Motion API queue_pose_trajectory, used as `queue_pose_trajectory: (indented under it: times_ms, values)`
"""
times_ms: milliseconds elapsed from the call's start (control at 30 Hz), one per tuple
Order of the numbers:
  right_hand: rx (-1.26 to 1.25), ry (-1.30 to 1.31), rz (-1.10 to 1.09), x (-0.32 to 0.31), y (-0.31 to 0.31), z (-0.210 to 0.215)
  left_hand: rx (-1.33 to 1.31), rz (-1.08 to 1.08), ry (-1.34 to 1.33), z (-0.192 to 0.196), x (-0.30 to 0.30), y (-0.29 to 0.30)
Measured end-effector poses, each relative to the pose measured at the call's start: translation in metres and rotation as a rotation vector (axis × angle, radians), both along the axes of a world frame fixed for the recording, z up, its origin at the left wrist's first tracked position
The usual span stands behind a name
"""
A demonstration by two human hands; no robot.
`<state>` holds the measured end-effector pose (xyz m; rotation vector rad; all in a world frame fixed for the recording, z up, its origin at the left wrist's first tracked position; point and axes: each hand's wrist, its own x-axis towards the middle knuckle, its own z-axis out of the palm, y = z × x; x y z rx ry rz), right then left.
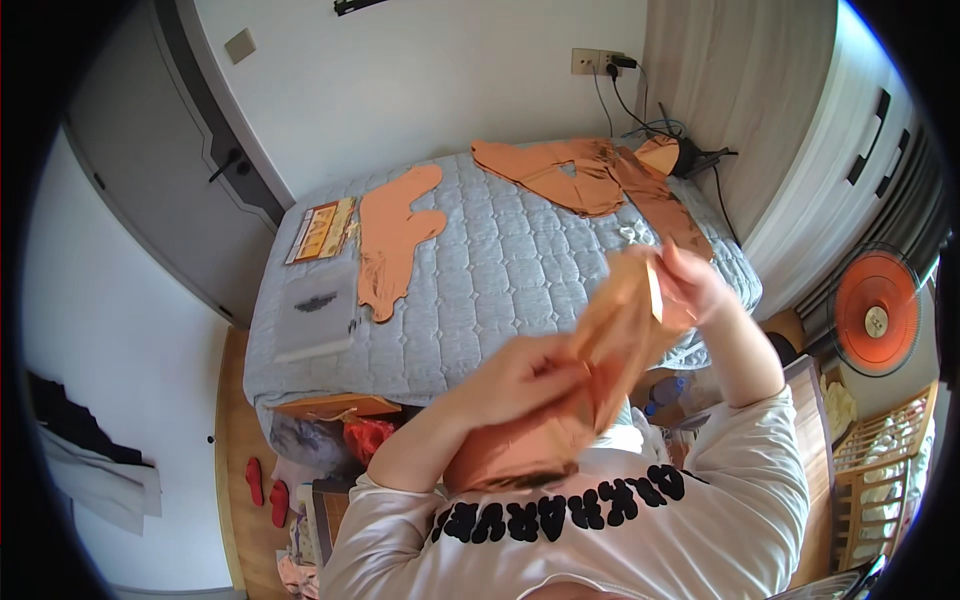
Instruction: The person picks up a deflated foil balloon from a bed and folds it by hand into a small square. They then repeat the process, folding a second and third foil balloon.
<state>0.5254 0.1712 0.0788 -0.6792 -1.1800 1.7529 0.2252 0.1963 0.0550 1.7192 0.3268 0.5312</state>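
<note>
Both my hands hold a sheer orange-tan stocking garment [610, 345] in front of my chest. My left hand [525, 378] grips its lower bunched part, which hangs down toward my white shirt. My right hand [690, 282] pinches the upper end, raised over the bed's near right corner. A flattened orange stocking [392, 236] lies on the grey quilted bed [500, 270] at the left. A pile of the same orange garments [590, 172] lies at the bed's far right.
A flat printed package [322, 229] and a grey packet [316, 312] lie on the bed's left edge. An orange fan [876, 312] stands at the right, a wooden crib rail [885, 450] below it. A grey door [150, 150] is at the left; red slippers [266, 488] are on the floor.
</note>
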Motion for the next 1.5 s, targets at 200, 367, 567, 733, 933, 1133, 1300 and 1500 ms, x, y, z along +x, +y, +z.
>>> queue_pose_trajectory:
  times_ms: [200,367,567,733,933,1133,1300,1500]
  values:
    - [0.034,0.132,0.155,-0.041,0.026,-0.088,-0.249,0.334,-0.02,-0.064,-0.024,0.083]
    - [-0.203,-0.315,-0.136,-0.071,0.042,-0.11,-0.048,0.559,0.042,-0.104,-0.03,0.153]
    - [-0.182,-0.319,-0.203,-0.022,0.1,-0.103,0.348,0.723,0.379,-0.111,-0.036,0.224]
    - [-0.258,-0.696,-0.137,0.003,0.112,-0.112,0.325,0.754,0.517,-0.11,-0.014,0.235]
    - [-0.264,-0.452,-0.455,0.007,0.125,-0.124,0.811,0.939,0.541,-0.125,-0.005,0.251]
    - [-0.184,-1.009,-0.405,0.017,0.137,-0.105,0.969,0.494,0.754,-0.13,0.017,0.233]
    - [-0.164,-1.332,-0.208,0.024,0.124,-0.08,0.834,0.362,0.866,-0.132,0.015,0.224]
    - [-0.067,-1.315,-0.057,0.044,0.102,-0.077,0.849,0.332,0.861,-0.131,0.026,0.235]
